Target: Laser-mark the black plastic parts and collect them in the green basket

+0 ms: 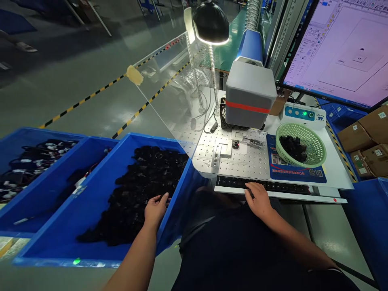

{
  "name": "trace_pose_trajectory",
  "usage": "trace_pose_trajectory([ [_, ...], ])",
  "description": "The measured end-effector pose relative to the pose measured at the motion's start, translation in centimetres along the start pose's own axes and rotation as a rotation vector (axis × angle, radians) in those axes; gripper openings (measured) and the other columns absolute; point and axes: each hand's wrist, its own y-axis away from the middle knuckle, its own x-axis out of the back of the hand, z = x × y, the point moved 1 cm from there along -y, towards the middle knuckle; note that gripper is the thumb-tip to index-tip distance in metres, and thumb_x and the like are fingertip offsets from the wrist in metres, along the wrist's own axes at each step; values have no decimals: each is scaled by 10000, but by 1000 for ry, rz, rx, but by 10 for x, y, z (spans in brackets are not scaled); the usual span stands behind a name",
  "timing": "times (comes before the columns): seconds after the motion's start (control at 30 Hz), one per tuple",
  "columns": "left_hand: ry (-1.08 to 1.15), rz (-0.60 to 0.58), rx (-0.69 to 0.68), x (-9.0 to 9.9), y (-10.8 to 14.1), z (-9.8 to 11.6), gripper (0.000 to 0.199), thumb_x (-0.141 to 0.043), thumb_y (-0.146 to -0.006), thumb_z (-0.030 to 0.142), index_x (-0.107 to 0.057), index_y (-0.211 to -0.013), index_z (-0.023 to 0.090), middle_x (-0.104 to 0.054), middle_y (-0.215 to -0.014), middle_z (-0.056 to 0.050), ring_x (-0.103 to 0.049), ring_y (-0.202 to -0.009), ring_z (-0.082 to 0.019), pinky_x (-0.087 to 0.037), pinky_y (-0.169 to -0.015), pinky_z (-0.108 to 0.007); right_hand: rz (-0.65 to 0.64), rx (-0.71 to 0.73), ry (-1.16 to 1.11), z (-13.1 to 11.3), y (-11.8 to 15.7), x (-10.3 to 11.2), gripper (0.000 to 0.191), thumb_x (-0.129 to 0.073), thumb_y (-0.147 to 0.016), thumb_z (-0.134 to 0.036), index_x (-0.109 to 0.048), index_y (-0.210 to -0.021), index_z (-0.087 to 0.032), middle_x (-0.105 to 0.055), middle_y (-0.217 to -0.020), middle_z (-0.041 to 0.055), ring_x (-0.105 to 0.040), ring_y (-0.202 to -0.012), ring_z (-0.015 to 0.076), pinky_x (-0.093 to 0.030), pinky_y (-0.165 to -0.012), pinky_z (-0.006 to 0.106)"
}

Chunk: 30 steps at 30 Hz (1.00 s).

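My left hand (156, 209) is over the right side of a blue bin (118, 258), at the edge of a heap of black parts (142, 190). Its thumb and fingers are pressed together, and what they hold, if anything, is too small to name. My right hand (258, 198) rests with spread fingers at the front edge of a black keyboard (281, 186), holding nothing. A small round black part (235, 144) sits on the perforated metal plate (239, 165), below the grey machine head (251, 93). A green basket (318, 151) holds more black parts.
A lit black lamp (211, 24) stands behind the plate, with a clear panel to its left. A monitor (342, 48) hangs at the upper right. The green basket stands on a blue mat (295, 174). Another blue bin (45, 194) with wired parts is at the far left.
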Motion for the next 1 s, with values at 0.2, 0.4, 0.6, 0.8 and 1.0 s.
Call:
trace_pose_trajectory([
  [0.2, 6, -20, 11, 3, 6, 4, 202, -719, -739, 314, -633, -794, 140, -636, -573, -27, -620, -563, -194, -529, -630, -317, 131, 33, -90, -5, -26, 19, 186, -547, -924, -215, -662, -1071, -219, -710, -983, 79, -654, -946, 236, -528, -866, 429],
  [0.4, -25, -17, -8, 4, 3, 4, 146, -680, -722, 285, -601, -742, 163, -648, -623, -45, -663, -672, -238, -544, -729, -365, 177, -103, -118, 30, -80, 24, 212, -532, -916, -298, -677, -1025, -188, -699, -897, 71, -630, -744, 185, -531, -740, 352],
  [0.6, -64, 15, -46, 8, 1, 5, 278, -743, -602, 235, -532, -779, 192, -662, -733, -63, -679, -780, -267, -534, -808, -395, 94, -338, -32, 66, -110, 10, 247, -531, -879, -345, -705, -978, -200, -704, -796, 34, -630, -732, 198, -490, -687, 316],
  [0.8, -164, -9, -35, 8, -3, 6, 303, -748, -629, 367, -513, -732, 205, -630, -659, -47, -679, -808, -295, -521, -816, -400, 90, -236, 75, 60, -106, 9, 246, -493, -913, -338, -694, -955, -203, -687, -816, 47, -627, -779, 205, -470, -737, 315],
  [1.0, -165, -37, -17, 6, -7, 6, 215, -696, -670, 351, -525, -681, 222, -609, -585, -29, -683, -789, -297, -525, -832, -406, 89, -219, 79, 56, -106, 11, 227, -490, -919, -320, -683, -936, -201, -671, -794, 37, -608, -758, 194, -458, -721, 303],
])
